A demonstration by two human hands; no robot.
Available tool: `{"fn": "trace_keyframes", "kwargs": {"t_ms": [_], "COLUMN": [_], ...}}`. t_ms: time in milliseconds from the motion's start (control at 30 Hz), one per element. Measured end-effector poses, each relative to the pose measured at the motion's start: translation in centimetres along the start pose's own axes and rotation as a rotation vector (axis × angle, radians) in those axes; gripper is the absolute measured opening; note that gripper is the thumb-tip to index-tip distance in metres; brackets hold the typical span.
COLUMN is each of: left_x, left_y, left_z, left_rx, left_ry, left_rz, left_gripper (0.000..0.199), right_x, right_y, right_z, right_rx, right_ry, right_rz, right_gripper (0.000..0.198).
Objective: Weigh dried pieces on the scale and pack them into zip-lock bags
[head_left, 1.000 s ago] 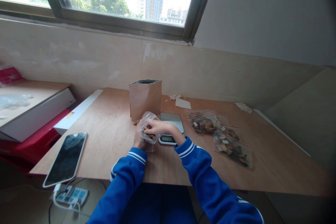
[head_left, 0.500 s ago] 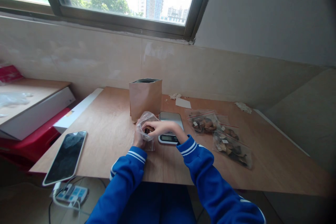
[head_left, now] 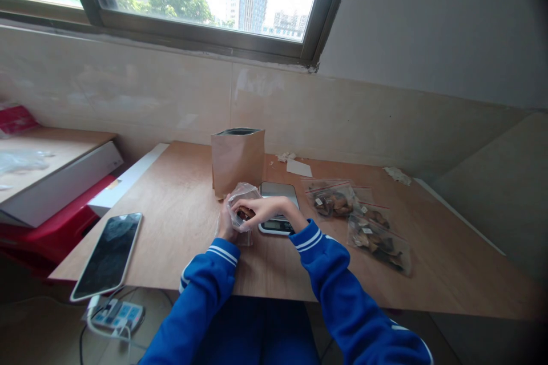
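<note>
My left hand point(head_left: 226, 222) is closed round a clear plastic bag point(head_left: 244, 190), holding its mouth open. My right hand point(head_left: 258, 209) reaches over the bag's opening, thumb and fingers closed on a dark brown dried piece point(head_left: 245, 213) whose kind I cannot make out. Behind the hands stands an open brown kraft pouch point(head_left: 238, 161). A digital kitchen scale point(head_left: 277, 226) lies just right of the bag, partly covered by my right hand and wrist.
Several zip bags point(head_left: 379, 242) of dried brown pieces lie to the right on the wooden table point(head_left: 180, 194). A phone point(head_left: 107, 256) sits at the left edge, above a power strip point(head_left: 122, 315). A white card point(head_left: 299, 167) lies near the wall.
My right hand has shifted very slightly at the bag's mouth, and the brown piece under its fingers shows a little more. The rest looks the same.
</note>
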State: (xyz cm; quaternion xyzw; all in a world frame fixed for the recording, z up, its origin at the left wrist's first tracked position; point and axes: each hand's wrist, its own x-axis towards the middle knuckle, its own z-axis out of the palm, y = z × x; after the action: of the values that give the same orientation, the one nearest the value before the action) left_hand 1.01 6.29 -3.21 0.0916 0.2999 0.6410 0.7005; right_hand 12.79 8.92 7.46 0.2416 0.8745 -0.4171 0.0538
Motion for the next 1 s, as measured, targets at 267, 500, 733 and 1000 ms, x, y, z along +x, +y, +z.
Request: {"fn": "trace_keyframes", "kwargs": {"t_ms": [267, 500, 733, 1000], "left_x": [-0.7, -0.7, -0.9, -0.4], "left_y": [0.2, 0.1, 0.2, 0.0], "left_z": [0.7, 0.5, 0.1, -0.2], "left_rx": [0.030, 0.113, 0.105, 0.073], "left_ry": [0.002, -0.031, 0.010, 0.012], "left_rz": [0.085, 0.068, 0.000, 0.017], "left_gripper": [0.034, 0.045, 0.050, 0.042], "right_x": [0.8, 1.4, 1.7, 1.9], "right_y": [0.8, 0.7, -1.5, 0.4], "right_z": [0.6, 1.5, 2.0, 2.1], "right_rx": [-0.076, -0.211, -0.343, -0.239], "right_ry": [0.054, 0.067, 0.059, 0.148], "right_rz": [0.049, 0.042, 0.216, 0.161], "right_gripper": [0.040, 0.025, 0.022, 0.029]}}
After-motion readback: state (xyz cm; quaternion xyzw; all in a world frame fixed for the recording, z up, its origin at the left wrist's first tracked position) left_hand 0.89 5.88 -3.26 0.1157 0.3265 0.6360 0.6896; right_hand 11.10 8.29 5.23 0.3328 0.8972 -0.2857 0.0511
